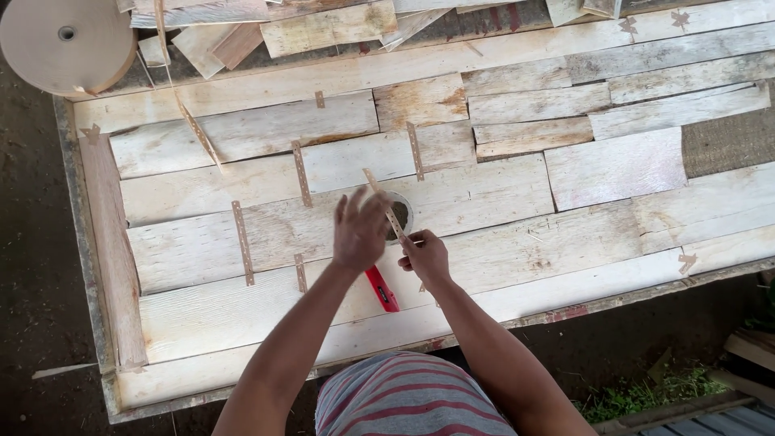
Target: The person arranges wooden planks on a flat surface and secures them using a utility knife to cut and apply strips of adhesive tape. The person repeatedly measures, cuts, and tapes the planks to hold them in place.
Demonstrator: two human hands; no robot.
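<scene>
Pale wood veneer pieces (484, 202) lie edge to edge on a table, joined by short strips of brown perforated paper tape (242, 242). A round knot hole (401, 211) shows in one piece. A tape strip (375, 187) runs slantwise over the hole. My left hand (359, 232), blurred with its fingers spread, rests flat beside the hole against the strip. My right hand (425, 257) pinches the strip's lower end just below the hole. A red cutter (382, 289) lies on the veneer between my forearms.
A big roll of brown tape (64, 40) sits at the far left corner, and a loose tape strand (196, 129) trails from it. Loose veneer offcuts (323, 28) are piled along the far edge. A coarse mat (731, 137) shows at the right. Dark ground surrounds the table.
</scene>
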